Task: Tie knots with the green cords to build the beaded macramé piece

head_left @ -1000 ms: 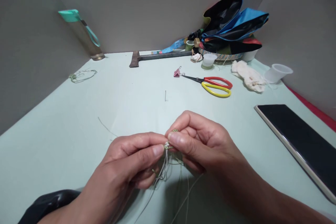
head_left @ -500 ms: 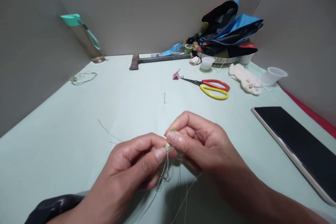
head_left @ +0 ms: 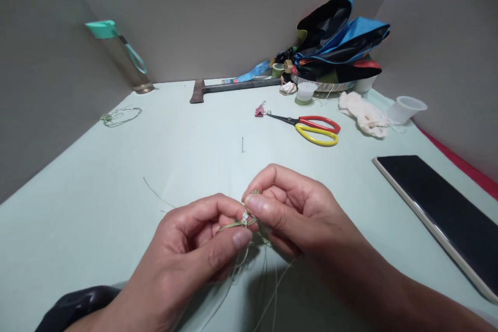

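Between my two hands is a small knotted cord piece [head_left: 246,218], pale green with whitish bits. My left hand [head_left: 202,238] pinches its lower left side, and a green strand crosses above the thumb. From the right, my right hand [head_left: 291,207] grips the upper part between thumb and bent forefinger, with a bit of green braid showing above the thumb. Several thin loose cords [head_left: 275,290] hang below the hands toward the near edge. My fingers hide part of the knotting.
Scissors [head_left: 317,129] with red and yellow handles lie beyond my hands, beside a pink binder clip [head_left: 260,110]. A hatchet [head_left: 233,87] lies at the back. A phone [head_left: 436,212] is at right, a coil of cord [head_left: 121,115] at left. Small plastic cups [head_left: 406,109] stand at back right.
My left thumb has shifted slightly down from the knotted piece. A green strand now lies leftward across the left fingers, where cords hung down before. My right hand keeps its grip.
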`<action>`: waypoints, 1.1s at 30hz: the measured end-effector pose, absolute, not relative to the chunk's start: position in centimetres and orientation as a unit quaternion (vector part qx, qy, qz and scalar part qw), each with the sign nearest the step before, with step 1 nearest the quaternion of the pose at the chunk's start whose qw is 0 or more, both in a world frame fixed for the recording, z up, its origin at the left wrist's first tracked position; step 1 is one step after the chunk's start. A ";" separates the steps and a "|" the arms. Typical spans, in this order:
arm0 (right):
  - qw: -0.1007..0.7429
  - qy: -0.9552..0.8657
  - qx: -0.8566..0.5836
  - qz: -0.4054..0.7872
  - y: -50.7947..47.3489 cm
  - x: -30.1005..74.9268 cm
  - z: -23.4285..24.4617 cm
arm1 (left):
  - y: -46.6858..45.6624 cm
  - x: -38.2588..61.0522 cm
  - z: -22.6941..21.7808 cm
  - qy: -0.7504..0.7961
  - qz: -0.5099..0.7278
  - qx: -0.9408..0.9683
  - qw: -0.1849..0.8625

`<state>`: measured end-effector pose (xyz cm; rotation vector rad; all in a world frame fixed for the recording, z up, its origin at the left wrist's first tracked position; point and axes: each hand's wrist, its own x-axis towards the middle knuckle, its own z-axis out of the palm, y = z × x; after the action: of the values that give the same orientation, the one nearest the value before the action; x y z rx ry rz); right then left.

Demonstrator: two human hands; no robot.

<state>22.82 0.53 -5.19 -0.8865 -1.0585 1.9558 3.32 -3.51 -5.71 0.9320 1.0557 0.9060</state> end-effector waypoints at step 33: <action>0.335 -0.419 -0.366 0.761 0.8 23.0 -5.1 | -3.1 3.9 -4.8 0.445 0.399 0.343 0.725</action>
<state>23.04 0.76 -5.06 -0.9547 -1.0926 1.9858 3.91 -3.12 -4.78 0.7561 0.9815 0.8794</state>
